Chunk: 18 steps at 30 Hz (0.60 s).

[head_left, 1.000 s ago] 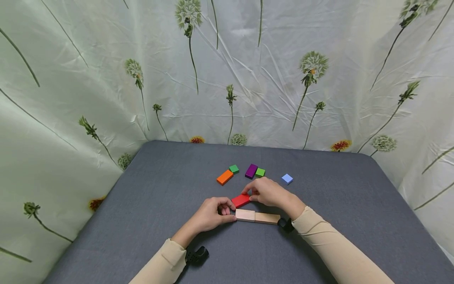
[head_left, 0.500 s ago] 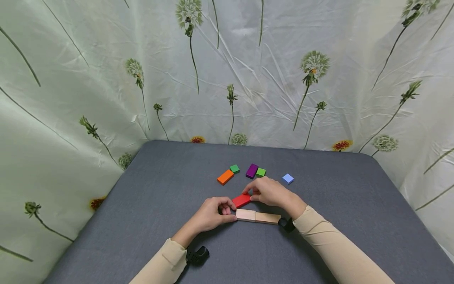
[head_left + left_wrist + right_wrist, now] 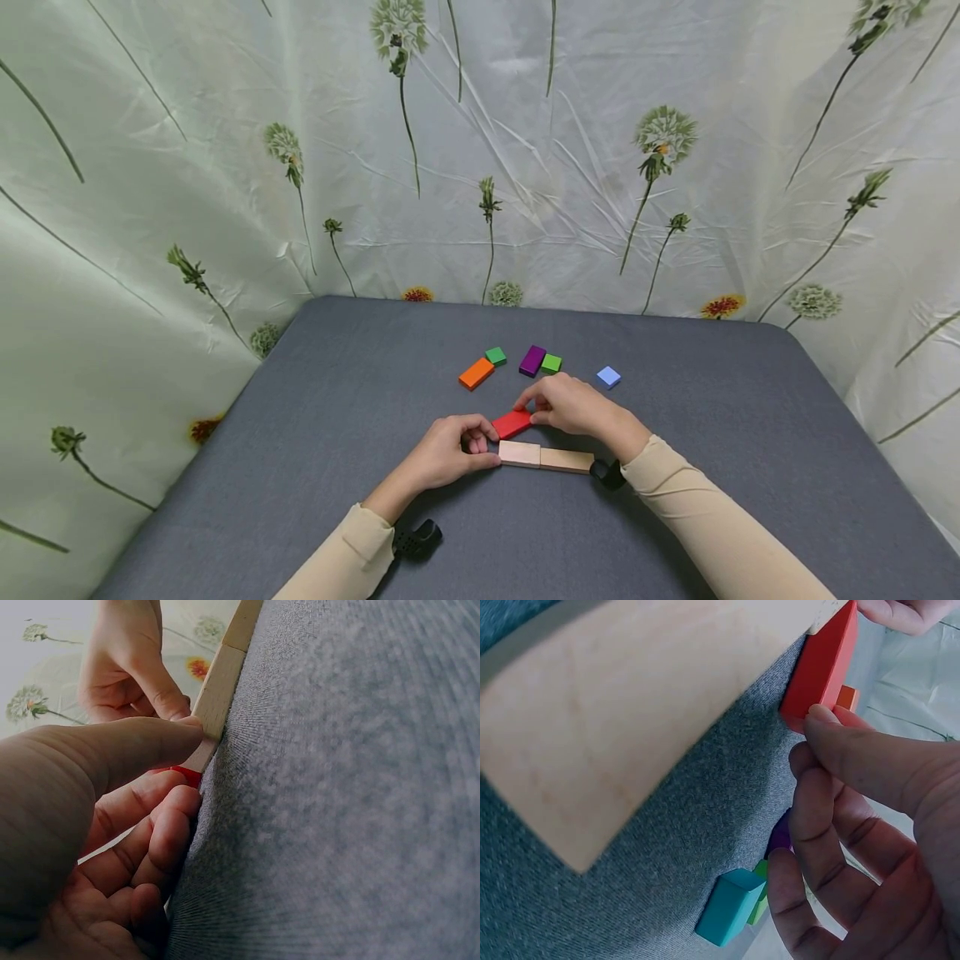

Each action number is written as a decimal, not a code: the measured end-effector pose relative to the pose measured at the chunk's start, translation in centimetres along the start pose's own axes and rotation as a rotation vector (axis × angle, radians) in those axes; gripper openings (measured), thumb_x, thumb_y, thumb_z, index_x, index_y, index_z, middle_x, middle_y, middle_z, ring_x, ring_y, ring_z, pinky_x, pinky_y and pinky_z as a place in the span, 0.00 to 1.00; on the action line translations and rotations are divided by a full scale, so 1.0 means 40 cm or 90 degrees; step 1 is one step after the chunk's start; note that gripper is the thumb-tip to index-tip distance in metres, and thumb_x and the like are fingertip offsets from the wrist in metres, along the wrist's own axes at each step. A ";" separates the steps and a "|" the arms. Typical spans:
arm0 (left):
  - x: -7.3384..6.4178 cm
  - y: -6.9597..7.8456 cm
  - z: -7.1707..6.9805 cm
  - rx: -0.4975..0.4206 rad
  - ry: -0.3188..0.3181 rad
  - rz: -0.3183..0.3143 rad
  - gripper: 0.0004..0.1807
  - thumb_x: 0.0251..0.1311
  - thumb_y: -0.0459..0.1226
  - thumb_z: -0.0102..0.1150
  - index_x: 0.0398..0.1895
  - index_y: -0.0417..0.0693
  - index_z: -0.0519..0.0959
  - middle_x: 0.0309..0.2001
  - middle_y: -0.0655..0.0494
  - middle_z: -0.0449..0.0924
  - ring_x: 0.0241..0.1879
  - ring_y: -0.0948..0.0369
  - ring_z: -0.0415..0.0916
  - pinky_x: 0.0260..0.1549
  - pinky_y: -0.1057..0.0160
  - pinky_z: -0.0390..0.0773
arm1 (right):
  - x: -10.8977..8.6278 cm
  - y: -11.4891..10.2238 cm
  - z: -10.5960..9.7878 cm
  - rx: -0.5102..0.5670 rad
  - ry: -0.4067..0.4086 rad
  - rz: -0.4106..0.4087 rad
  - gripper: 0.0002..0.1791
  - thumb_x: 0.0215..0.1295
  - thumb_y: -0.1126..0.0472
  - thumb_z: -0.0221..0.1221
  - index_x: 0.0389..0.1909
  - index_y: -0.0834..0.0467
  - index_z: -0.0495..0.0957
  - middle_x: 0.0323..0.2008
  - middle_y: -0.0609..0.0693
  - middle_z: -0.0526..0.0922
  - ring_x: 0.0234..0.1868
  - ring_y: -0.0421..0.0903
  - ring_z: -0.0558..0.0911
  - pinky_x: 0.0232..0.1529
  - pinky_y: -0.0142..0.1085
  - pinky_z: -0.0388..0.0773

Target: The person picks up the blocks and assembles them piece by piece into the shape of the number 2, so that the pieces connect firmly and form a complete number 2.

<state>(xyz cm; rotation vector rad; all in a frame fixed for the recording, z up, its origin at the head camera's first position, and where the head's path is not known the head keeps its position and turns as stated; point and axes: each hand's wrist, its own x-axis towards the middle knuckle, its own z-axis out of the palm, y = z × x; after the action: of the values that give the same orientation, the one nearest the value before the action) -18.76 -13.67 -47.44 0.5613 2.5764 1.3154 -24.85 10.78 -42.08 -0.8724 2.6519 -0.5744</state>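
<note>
On the dark grey table a red block [image 3: 513,423] lies at a slant behind a row of two wooden blocks, a pale one [image 3: 519,453] and a tan one [image 3: 566,461], set end to end. My right hand [image 3: 573,407] pinches the red block's right end between thumb and fingers; its thumb [image 3: 855,754] shows on the red face in the right wrist view. With its thumb [image 3: 161,742], my left hand [image 3: 450,454] touches the left end of the pale block. The left fingertips, loosely bent, rest at the red block's left end.
Farther back lie an orange block [image 3: 476,373], a dark green one [image 3: 495,357], a purple one [image 3: 532,361] and a light green one [image 3: 551,363]. A small blue block [image 3: 608,377] sits apart to the right. A flowered cloth [image 3: 480,150] hangs behind the table.
Both hands stay almost in place. The red block shifts very slightly right in the right hand's pinch; the wooden row and the far blocks stay as they were.
</note>
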 end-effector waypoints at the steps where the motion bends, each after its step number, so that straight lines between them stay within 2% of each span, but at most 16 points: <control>1: 0.000 0.000 0.000 0.000 0.000 -0.001 0.12 0.60 0.37 0.80 0.42 0.52 0.85 0.29 0.64 0.76 0.30 0.68 0.72 0.32 0.70 0.71 | 0.000 0.000 0.000 0.000 0.000 -0.001 0.13 0.71 0.66 0.69 0.54 0.53 0.90 0.31 0.45 0.84 0.29 0.40 0.74 0.31 0.31 0.70; 18: 0.000 0.001 0.000 0.004 0.004 -0.010 0.12 0.60 0.37 0.80 0.42 0.53 0.84 0.30 0.65 0.77 0.31 0.67 0.73 0.33 0.69 0.72 | -0.001 0.007 0.003 0.010 0.000 -0.020 0.13 0.72 0.66 0.68 0.55 0.55 0.89 0.31 0.45 0.84 0.29 0.39 0.73 0.30 0.30 0.69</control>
<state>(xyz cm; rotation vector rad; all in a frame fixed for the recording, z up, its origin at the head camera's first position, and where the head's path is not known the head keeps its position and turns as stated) -18.75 -13.64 -47.40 0.5373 2.5852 1.3068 -24.92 10.96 -42.30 -0.9108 2.6341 -0.6008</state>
